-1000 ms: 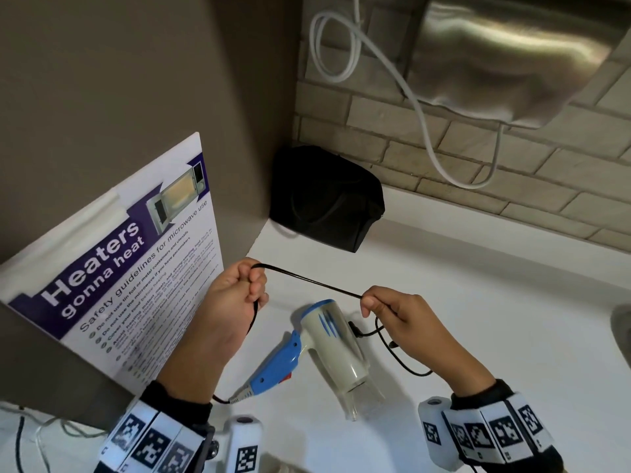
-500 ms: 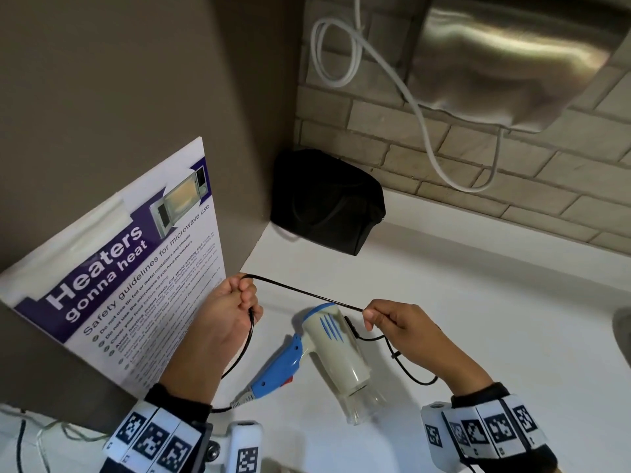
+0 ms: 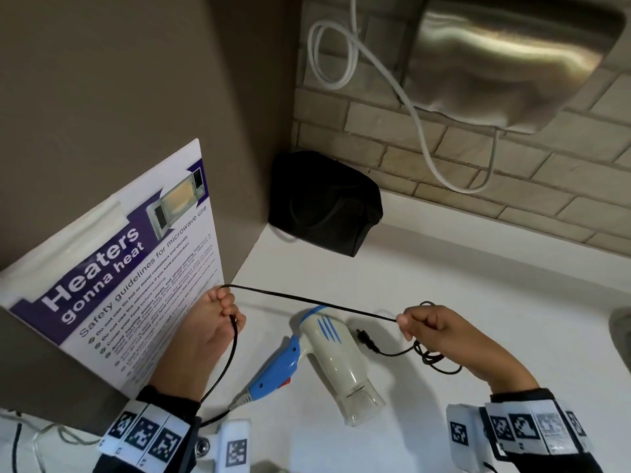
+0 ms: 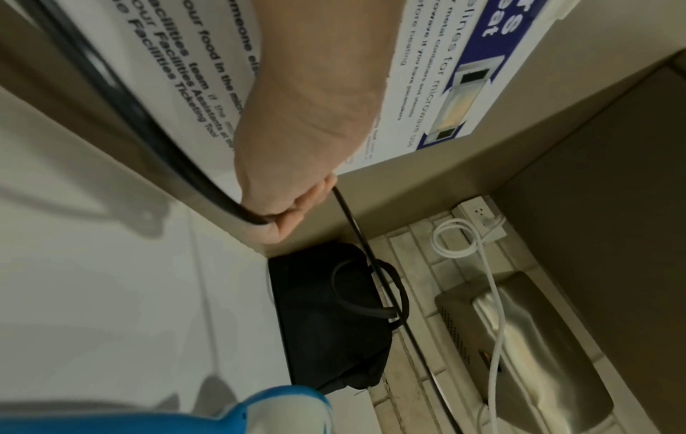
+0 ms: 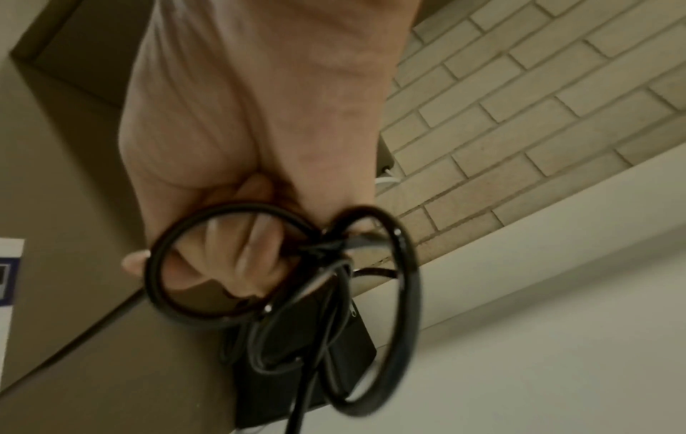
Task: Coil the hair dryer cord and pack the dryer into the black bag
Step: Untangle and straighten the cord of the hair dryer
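Note:
A white hair dryer with a blue handle lies on the white counter, nozzle toward me. Its thin black cord is stretched taut above it between both hands. My left hand pinches the cord beside the wall poster, and the cord drops from there back to the handle. My right hand grips the other end together with several small loops of cord; the plug dangles below it. The black bag sits in the back corner, beyond both hands, also in the left wrist view as the bag.
A microwave safety poster hangs on the brown side wall at the left. A steel hand dryer with a white cable is mounted on the brick wall above the counter. A sink edge shows at the far right.
My hands have moved apart, the right one going right and the left one left, so the cord now runs longer and tauter over the dryer. The dryer has stayed in place.

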Available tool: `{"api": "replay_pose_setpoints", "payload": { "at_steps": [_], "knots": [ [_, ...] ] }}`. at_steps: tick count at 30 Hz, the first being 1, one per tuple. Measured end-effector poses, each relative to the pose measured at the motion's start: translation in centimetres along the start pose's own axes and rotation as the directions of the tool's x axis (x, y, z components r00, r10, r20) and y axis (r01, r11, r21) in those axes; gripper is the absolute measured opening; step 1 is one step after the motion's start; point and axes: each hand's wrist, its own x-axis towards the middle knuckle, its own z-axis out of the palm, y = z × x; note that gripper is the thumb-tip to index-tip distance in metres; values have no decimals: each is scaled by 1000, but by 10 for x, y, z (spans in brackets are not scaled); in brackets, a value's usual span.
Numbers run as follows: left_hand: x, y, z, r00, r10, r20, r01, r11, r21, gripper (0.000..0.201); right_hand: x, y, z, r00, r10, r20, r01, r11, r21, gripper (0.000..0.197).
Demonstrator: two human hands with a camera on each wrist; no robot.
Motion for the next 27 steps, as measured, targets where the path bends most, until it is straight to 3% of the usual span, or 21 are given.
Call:
{"api": "replay_pose_setpoints", "payload": {
  "at_steps": [5, 7, 8, 9, 11, 12, 13, 14, 17, 19, 21, 24, 27],
  "knots": [
    [5, -6, -8, 1000, -29, 4, 29, 996, 82, 43, 2, -2, -2, 977, 90, -195, -52, 980, 191, 36],
    [4, -9, -13, 1000, 8, 26, -14, 967, 254, 37, 4, -3, 0, 954, 125, -273, -82, 983, 163, 36],
    [3, -12, -14, 997, 73, 39, -83, 908, 410, 30, 5, -4, 2, 944, 133, -301, -98, 987, 128, 37],
    [2, -16, -13, 987, 147, 68, -158, 770, 619, 26, 6, -6, 3, 938, 137, -320, -114, 990, 89, 37],
    [-2, -26, -7, 955, 225, 191, -242, 227, 943, 40, 7, -14, 7, 933, 129, -335, -131, 991, 16, 37],
    [-7, -32, 1, 939, 220, 263, -269, -4, 963, 48, 8, -19, 9, 935, 119, -335, -129, 992, -10, 37],
    [-13, -38, 10, 919, 206, 335, -318, -116, 941, 54, 8, -24, 10, 938, 109, -329, -124, 992, -27, 37],
    [-21, -45, 20, 889, 198, 412, -391, -136, 910, 57, 9, -28, 13, 944, 95, -315, -116, 992, -46, 37],
    [-46, -59, 48, 732, 184, 656, -661, -42, 749, 54, 9, -39, 22, 969, 36, -245, -75, 986, -151, 37],
    [-66, -64, 68, 641, 160, 751, -760, 0, 650, 40, 8, -46, 30, 980, -18, -197, -25, 976, -214, 36],
    [-79, -63, 81, 596, 118, 794, -802, 47, 595, 19, 6, -52, 35, 986, -67, -154, 32, 975, -220, 34],
    [-89, -58, 86, 636, 86, 767, -759, 246, 603, 26, 3, -57, 36, 988, -97, -118, 82, 988, -128, 35],
    [-92, -50, 86, 713, 130, 689, -679, 370, 634, 37, -1, -60, 34, 990, -100, -102, 94, 993, -66, 36]
  ]
}}
